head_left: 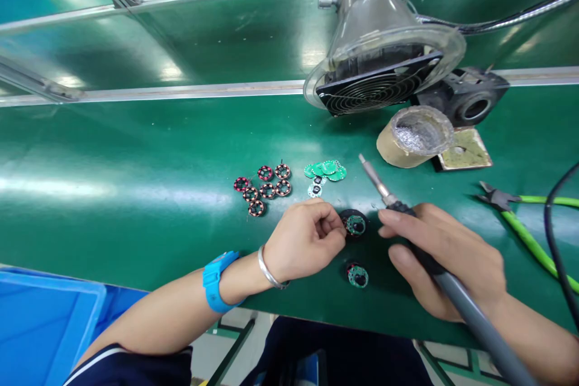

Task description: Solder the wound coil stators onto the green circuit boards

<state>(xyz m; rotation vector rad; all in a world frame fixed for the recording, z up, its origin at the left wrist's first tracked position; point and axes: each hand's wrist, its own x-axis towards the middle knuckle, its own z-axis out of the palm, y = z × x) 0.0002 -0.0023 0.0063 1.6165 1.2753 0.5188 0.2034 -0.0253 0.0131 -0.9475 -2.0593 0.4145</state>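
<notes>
My right hand [456,259] is wrapped round a soldering iron [434,265], its bare metal tip pointing up and left, apart from the boards. My left hand [307,238] is closed in a pinch at the left edge of a round green circuit board [356,225], which sits in a dark round holder. What the fingertips pinch is too small to make out. Nearer to me lies a second round board assembly [357,275], with a bit of red at its left side. Beyond my left hand are a pile of green circuit boards [328,169] and several copper-wound coil rings [268,190].
A fume extractor [375,87] hangs over the back of the green bench [136,193]. Under it stand a tan cup [402,145], a soldering iron stand [474,102] and a sponge tray [465,151]. Green-handled cutters [520,223] and a black cable [549,223] lie at right; a blue bin [49,313] stands at lower left.
</notes>
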